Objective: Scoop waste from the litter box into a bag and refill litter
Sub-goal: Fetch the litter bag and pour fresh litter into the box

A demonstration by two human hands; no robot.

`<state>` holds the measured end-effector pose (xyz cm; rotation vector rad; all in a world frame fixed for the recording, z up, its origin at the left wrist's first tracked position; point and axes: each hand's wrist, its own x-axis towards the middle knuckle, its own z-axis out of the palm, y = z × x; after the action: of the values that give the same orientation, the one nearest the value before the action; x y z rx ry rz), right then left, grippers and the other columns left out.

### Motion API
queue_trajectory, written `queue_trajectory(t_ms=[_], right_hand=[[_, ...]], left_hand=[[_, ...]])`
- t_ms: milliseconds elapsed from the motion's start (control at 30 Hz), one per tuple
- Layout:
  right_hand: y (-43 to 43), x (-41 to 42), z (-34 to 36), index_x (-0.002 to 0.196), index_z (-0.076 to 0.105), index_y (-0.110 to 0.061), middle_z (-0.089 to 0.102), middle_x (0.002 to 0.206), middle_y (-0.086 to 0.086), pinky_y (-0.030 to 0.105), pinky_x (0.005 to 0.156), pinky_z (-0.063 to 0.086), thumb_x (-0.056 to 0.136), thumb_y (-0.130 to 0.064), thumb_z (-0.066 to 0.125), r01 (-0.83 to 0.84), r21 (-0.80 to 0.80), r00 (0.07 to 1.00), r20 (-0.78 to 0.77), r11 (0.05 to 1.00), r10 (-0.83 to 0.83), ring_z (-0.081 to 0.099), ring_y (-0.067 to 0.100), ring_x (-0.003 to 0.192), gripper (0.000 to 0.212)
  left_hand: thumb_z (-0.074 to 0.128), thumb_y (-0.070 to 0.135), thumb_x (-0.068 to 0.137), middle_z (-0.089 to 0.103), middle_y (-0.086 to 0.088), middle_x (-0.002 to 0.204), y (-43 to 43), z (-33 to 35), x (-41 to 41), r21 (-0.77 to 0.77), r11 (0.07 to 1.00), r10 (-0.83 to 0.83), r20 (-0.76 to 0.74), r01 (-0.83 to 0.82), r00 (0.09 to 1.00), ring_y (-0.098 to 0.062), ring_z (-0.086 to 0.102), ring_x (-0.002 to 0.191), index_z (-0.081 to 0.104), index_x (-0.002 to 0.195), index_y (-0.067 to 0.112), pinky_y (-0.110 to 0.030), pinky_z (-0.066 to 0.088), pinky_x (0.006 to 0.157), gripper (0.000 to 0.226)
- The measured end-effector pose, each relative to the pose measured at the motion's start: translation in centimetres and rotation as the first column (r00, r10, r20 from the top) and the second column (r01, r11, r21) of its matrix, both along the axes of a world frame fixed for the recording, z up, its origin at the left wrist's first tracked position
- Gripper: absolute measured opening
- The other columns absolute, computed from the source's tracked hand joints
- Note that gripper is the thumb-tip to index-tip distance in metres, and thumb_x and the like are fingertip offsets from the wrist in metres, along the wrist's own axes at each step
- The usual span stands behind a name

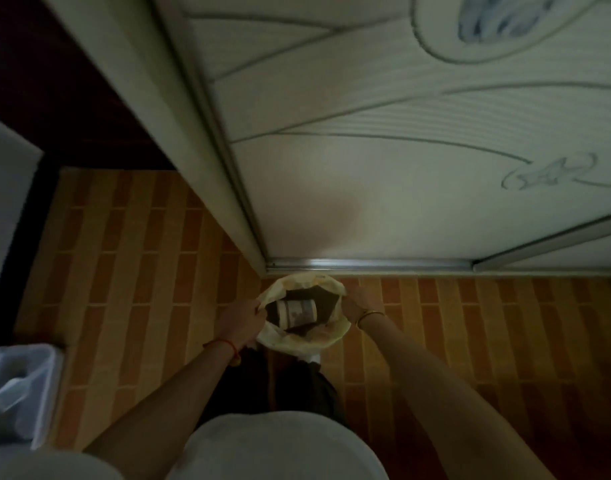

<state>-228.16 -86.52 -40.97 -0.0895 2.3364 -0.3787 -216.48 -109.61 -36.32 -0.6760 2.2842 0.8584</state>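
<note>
Inside the bag (298, 341), a round tin (296, 313) lying on its side, wrapped in a pale label with a darker printed band; print too blurred and dim to read. Around the tin, dark contents, not identifiable.

Left hand (241, 318) clamped on the bag's left rim, fingers curled over the plastic. Right hand (356, 303) pinching the right rim in the same way, knuckles up, fingertips hidden in the fold. Mouth of the bag pulled wide and roughly round between the two hands, rim turned outward.

Both arms stretched forward and down, nearly straight, converging on the bag, forearms bare. Red thread bracelet (224, 345) at the left wrist, thin gold bangle (370, 315) at the right.

Bag of thin pale yellow plastic, low over the tiled floor (124, 271) of orange and brown strips, just beside the metal track (366, 263) at the foot of a sliding door (401, 168). Door panel pale, crossed by curved grey lines and a small flower-like outline, without lettering.

Below the bag, dark trouser legs (297, 386); nearest the camera, a white shirt (279, 445).

Far left, well apart from the bag, a pale plastic box (37, 393) on the floor, cut off by the edge of the view, with a pale shape inside too dim to make out
</note>
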Motion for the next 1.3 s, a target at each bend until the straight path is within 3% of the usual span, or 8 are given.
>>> queue_trajectory(t_ms=[133,333,433,500,667,833,1067,1300], right_hand=[[-4.2,0.6,2.7,0.106,0.063,-0.016,0.065,0.108,0.008,0.034,0.087,0.051,0.092,-0.023,0.041,-0.172,-0.027,0.985,-0.008,0.985,0.172,0.061,0.028,0.1,0.027],[-13.0,2.8,4.7,0.114,0.063,-0.012,0.063,0.12,0.01,0.027,0.085,0.042,0.096,-0.022,0.042,-0.432,-0.053,0.901,0.007,0.9,0.433,0.057,0.028,0.11,0.03],[-18.7,4.8,4.9,0.119,0.061,-0.012,0.059,0.123,0.008,0.03,0.093,0.041,0.098,-0.025,0.041,-0.488,-0.076,0.871,0.019,0.87,0.491,0.054,0.027,0.116,0.031],[-22.8,6.5,4.3,0.114,0.063,-0.014,0.062,0.12,0.009,0.032,0.09,0.044,0.097,-0.029,0.042,-0.572,-0.025,0.819,0.023,0.82,0.573,0.057,0.027,0.111,0.031],[-33.2,13.1,6.1,0.109,0.063,-0.011,0.062,0.107,0.011,0.037,0.085,0.048,0.094,-0.027,0.042,-0.752,0.045,0.659,0.009,0.658,0.752,0.06,0.031,0.1,0.031],[-42.7,20.3,6.3,0.062,0.041,-0.022,0.04,0.062,-0.001,0.024,0.054,0.035,0.098,-0.021,0.037,-0.793,-0.029,0.607,0.048,0.608,0.793,0.037,0.015,0.053,0.036],[-53.9,31.0,7.2,0.059,0.045,-0.019,0.046,0.059,0.002,0.023,0.05,0.034,0.096,-0.023,0.04,-0.931,-0.042,0.36,0.045,0.362,0.932,0.041,0.016,0.05,0.037],[-63.3,41.0,7.2,0.062,0.051,-0.023,0.054,0.068,0.002,0.021,0.051,0.032,0.094,-0.027,0.04,-0.998,-0.047,0.047,0.025,0.048,0.999,0.049,0.02,0.062,0.034]], left_hand=[[0.049,0.024,0.099,0.058,-0.004,0.077,-3.0,1.9,3.7,0.023,0.986,0.168,-0.05,-0.167,0.984,-0.018,0.058,0.072,0.063,0.087,0.011,-0.026,0.039,0.059,0.022],[0.045,0.028,0.101,0.047,-0.001,0.068,-8.6,3.6,11.0,-0.005,0.935,0.355,-0.04,-0.355,0.934,-0.009,0.041,0.057,0.046,0.066,0.022,-0.022,0.031,0.054,0.036],[0.039,0.031,0.103,0.058,-0.002,0.085,-11.8,4.4,14.9,-0.062,0.914,0.401,-0.008,-0.4,0.916,-0.014,0.052,0.071,0.062,0.087,0.014,-0.023,0.04,0.064,0.032],[0.039,0.03,0.104,0.061,-0.005,0.098,-14.0,4.8,17.8,-0.07,0.894,0.445,0.008,-0.443,0.895,-0.018,0.056,0.081,0.064,0.104,0.01,-0.027,0.044,0.072,0.033],[0.044,0.03,0.101,0.061,-0.006,0.092,-20.0,4.6,26.3,-0.112,0.805,0.586,-0.001,-0.582,0.81,-0.023,0.064,0.086,0.065,0.095,0.01,-0.028,0.046,0.07,0.029],[0.045,0.032,0.1,0.067,-0.005,0.094,-25.1,5.2,34.9,-0.135,0.742,0.663,0.009,-0.656,0.749,-0.019,0.064,0.082,0.068,0.101,0.01,-0.03,0.05,0.07,0.032],[0.045,0.033,0.099,0.064,-0.004,0.09,-29.0,5.3,45.8,-0.155,0.513,0.854,-0.005,-0.844,0.52,-0.019,0.058,0.077,0.068,0.098,0.01,-0.028,0.042,0.063,0.033],[0.046,0.033,0.098,0.057,0.0,0.072,-31.0,5.5,53.9,-0.121,0.146,0.989,-0.015,-0.982,0.149,-0.015,0.053,0.063,0.061,0.077,0.013,-0.023,0.034,0.049,0.032]])
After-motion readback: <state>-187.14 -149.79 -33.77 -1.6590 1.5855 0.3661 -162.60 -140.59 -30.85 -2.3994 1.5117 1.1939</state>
